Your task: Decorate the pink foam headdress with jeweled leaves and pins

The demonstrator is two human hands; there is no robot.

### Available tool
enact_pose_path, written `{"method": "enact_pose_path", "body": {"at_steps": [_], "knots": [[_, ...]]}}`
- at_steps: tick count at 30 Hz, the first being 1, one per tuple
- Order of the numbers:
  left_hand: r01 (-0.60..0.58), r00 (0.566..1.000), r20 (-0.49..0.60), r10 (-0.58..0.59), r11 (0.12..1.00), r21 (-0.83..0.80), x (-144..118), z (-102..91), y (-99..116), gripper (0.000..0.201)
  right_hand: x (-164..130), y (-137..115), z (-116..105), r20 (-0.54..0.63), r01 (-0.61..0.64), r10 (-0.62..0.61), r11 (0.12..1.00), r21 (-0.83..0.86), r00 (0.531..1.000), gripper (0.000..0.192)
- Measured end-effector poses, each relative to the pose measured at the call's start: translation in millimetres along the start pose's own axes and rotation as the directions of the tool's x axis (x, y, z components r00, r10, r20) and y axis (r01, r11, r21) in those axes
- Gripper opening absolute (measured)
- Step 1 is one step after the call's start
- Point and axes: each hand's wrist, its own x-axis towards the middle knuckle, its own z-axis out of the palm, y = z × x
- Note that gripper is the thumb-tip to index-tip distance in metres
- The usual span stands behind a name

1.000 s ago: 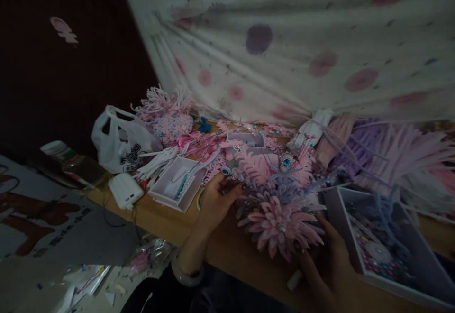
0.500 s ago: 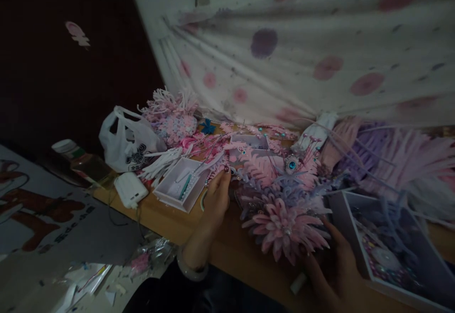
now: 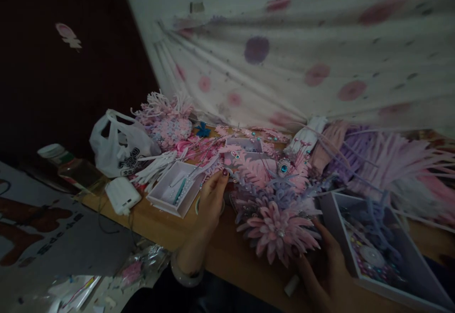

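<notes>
A large pink and lavender pipe-cleaner flower ornament [image 3: 279, 227] faces me over the table's front edge. Its front bloom has layered pink petals, and behind that rise leafy pink fronds and a blue jewel set in silver. At its left side, my left hand [image 3: 211, 199] pinches the ornament's edge between thumb and fingers, though the exact spot is partly hidden. My right hand [image 3: 329, 268] grips the bloom from the lower right, with its thumb below and fingers at the side. Under the bloom, near that thumb, lies a small pale cylinder [image 3: 292, 285].
A shallow white box [image 3: 188, 206] with beads and a teal tool stands left. A larger box [image 3: 359, 282] of beads sits right. Further left are a white power bank [image 3: 122, 195], plastic bag [image 3: 122, 147] and bottle [image 3: 73, 168]. Pipe-cleaner bundles [image 3: 384, 161] lie back right.
The whole view has shifted slightly, with everything sitting a little further left. Both hands keep their places on the flower ornament.
</notes>
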Motion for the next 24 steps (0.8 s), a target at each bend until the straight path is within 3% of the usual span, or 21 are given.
{"method": "enact_pose_path", "body": {"at_steps": [3,8,15,24], "knots": [[0.058,0.995,0.082,-0.052,0.995,-0.081,-3.8,1.4,1.6,0.038,0.4,6.3,0.0,0.008,0.008,-0.008,1.0,0.003,1.0,0.062],[0.081,0.99,0.123,-0.07,0.993,-0.082,-9.3,-2.1,-0.9,0.039,0.9,8.7,-0.6,0.028,-0.021,0.02,0.999,0.042,0.999,0.064],[0.193,0.937,0.287,-0.201,0.98,0.058,-7.8,-4.3,5.5,0.037,0.7,-2.6,-0.7,0.002,0.011,-0.011,1.0,-0.003,1.0,0.062],[-0.102,0.915,0.403,-0.032,0.947,0.305,-6.8,-0.8,15.9,0.013,1.2,13.5,-0.7,0.015,0.02,-0.02,1.0,0.001,1.0,0.065]]}}
